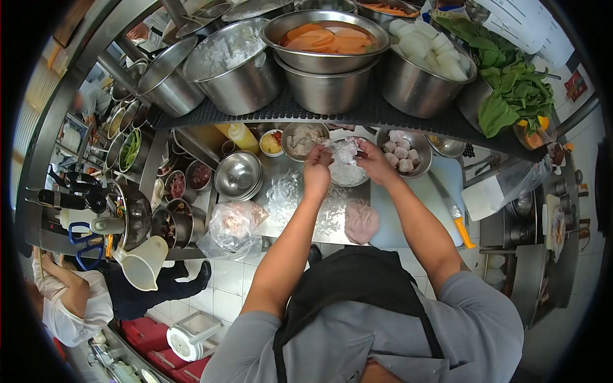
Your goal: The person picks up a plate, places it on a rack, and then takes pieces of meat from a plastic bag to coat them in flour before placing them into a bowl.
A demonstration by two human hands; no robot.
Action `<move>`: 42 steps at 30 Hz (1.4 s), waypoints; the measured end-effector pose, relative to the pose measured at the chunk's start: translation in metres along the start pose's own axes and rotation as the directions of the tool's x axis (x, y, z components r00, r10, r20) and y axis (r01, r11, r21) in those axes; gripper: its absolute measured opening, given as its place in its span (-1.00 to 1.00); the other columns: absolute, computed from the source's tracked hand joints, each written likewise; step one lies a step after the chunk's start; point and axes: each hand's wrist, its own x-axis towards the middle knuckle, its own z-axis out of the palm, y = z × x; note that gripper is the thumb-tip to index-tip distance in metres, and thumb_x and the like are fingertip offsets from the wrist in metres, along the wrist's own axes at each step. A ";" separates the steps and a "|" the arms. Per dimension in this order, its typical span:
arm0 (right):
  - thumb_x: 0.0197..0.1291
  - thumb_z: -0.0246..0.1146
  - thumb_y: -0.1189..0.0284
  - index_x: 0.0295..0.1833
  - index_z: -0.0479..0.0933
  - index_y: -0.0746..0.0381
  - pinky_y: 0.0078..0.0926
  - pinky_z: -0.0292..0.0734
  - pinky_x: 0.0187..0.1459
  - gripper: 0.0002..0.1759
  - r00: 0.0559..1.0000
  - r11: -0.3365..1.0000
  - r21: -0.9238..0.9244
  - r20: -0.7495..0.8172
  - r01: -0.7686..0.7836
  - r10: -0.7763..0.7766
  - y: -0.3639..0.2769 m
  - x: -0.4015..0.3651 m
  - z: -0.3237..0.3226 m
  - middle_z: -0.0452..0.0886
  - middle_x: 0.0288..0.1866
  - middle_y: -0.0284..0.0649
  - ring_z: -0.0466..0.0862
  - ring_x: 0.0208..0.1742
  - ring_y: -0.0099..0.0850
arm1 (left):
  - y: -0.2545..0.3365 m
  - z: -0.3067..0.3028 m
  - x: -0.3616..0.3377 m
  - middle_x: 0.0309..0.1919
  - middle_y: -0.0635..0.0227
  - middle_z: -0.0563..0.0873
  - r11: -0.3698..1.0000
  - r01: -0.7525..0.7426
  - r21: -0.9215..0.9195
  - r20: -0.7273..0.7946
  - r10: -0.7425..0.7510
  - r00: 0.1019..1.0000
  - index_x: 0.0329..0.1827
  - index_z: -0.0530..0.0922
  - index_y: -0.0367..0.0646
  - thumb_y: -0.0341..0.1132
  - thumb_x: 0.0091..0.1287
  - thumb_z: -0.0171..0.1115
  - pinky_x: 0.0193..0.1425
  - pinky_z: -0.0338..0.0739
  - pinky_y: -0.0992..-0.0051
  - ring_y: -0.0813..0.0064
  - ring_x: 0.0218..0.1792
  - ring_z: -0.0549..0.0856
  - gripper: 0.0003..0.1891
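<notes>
**Left hand (317, 171) and right hand (373, 161) pinch clear film (346, 152) above a bowl**

Both hands are closed on the film, fingertips gripping it from either side. It hangs crumpled between them, just above a small steel bowl (348, 175) with something pale inside. Whether the film already holds food is hard to tell.

The work looks like wrapping small portions. Done well, it probably calls for pulling the film flat before closing it and keeping both hands over the bowl so that anything dropped falls in. Film this thin clings and tears easily, so a light pinch should serve better than a hard pull.

Nearest the person, a pink lump (361, 221) of meat lies at the edge of a pale blue board (412, 210). A knife (454, 214) with an orange handle rests on the board's right side. More loose film (284, 198) is spread on the steel counter (274, 167) to the left, beside a bag (233, 225) of meat.

Behind the hands stand a bowl of pale balls (402, 153), a stack of bowls (237, 173) and a yellow bottle (244, 137). A dark shelf (357, 113) beyond carries big bowls of carrot (327, 38), white chunks (424, 46) and greens (511, 86).

The room is a crowded kitchen with a white tiled floor. Another person (70, 300) in white is at the lower left.
</notes>
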 end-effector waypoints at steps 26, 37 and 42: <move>0.10 0.16 0.79 0.36 0.41 0.32 -0.48 0.47 0.25 -0.36 0.998 0.988 -0.148 0.044 0.043 -0.037 -0.016 0.006 0.007 0.61 0.19 -0.21 0.60 0.20 -0.42 | 0.019 -0.002 -0.005 -0.06 0.36 0.71 0.927 0.350 -0.134 0.142 -0.332 0.933 0.08 0.52 -0.18 -0.48 0.36 0.27 0.03 0.62 0.40 0.48 -0.04 0.68 -0.74; 0.16 0.32 0.56 0.23 0.52 0.30 -0.41 0.61 -0.03 -0.52 0.980 0.806 -0.571 -0.008 0.157 -0.197 -0.002 0.004 0.026 0.72 -0.05 -0.09 0.72 -0.12 -0.37 | 0.017 -0.010 -0.005 -0.14 0.40 0.71 0.899 0.381 -0.218 0.034 -0.383 0.923 0.01 0.58 -0.16 -0.44 0.35 0.22 -0.09 0.55 0.50 0.54 -0.18 0.66 -0.81; 0.14 0.29 0.57 0.18 0.56 0.29 -0.40 0.59 -0.04 -0.56 0.987 0.769 -0.620 0.065 0.157 -0.148 -0.003 0.008 0.023 0.71 -0.06 -0.07 0.71 -0.13 -0.33 | 0.014 -0.024 0.000 -0.16 0.40 0.72 0.910 0.405 -0.085 0.108 -0.396 0.912 0.04 0.59 -0.15 -0.41 0.33 0.24 -0.23 0.51 0.52 0.55 -0.23 0.65 -0.77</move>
